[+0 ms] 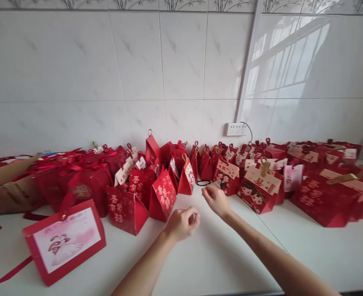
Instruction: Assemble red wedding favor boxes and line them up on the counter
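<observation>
My left hand point(183, 224) hovers over the white tabletop in front of a red folded gift box point(164, 195). Its fingers are curled in toward the thumb, and nothing shows between them. Farther forward, my right hand point(216, 199) is closed, with its fingers bent together; no object shows in it. Just beyond its fingertips lies a black loop point(203, 183) on the table. A red gift box with cartoon figures point(226, 176) stands to the right of that hand. Between the hands and the wall is a narrow red box with a gold loop point(187, 177).
Red gift boxes line the table point(218, 259) on both sides. A box with a pink-and-white picture point(67, 238) stands front left, near loose red ribbon point(10, 271). A brown open carton point(12, 193) sits far left. A power strip point(236, 129) is on the tiled wall.
</observation>
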A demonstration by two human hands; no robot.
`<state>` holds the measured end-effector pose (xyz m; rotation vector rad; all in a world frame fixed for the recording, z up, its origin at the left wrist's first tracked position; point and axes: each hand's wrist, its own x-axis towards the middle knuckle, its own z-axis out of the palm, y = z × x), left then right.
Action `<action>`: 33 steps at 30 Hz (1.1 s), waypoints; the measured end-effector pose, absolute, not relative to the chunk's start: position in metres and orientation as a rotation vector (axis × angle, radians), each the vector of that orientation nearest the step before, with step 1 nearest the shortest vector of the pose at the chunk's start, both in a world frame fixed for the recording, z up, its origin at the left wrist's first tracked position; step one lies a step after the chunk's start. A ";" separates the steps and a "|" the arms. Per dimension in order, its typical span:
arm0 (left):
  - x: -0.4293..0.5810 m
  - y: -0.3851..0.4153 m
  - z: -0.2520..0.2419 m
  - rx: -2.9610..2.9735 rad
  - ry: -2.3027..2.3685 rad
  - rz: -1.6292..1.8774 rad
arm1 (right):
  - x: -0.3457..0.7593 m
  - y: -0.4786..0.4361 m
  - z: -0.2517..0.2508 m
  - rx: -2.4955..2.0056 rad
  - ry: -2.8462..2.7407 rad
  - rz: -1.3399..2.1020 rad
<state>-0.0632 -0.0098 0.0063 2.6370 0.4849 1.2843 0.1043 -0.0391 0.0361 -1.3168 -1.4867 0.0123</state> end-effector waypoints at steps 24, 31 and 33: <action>-0.282 -0.043 0.083 1.487 2.401 1.897 | 0.115 -0.024 0.007 -1.677 -1.487 0.676; -0.302 -0.058 0.104 1.547 2.135 1.765 | 0.112 -0.025 0.008 -1.581 -1.454 0.623; -0.298 -0.064 0.114 1.424 2.023 2.296 | 0.110 -0.024 0.007 -1.528 -1.420 0.637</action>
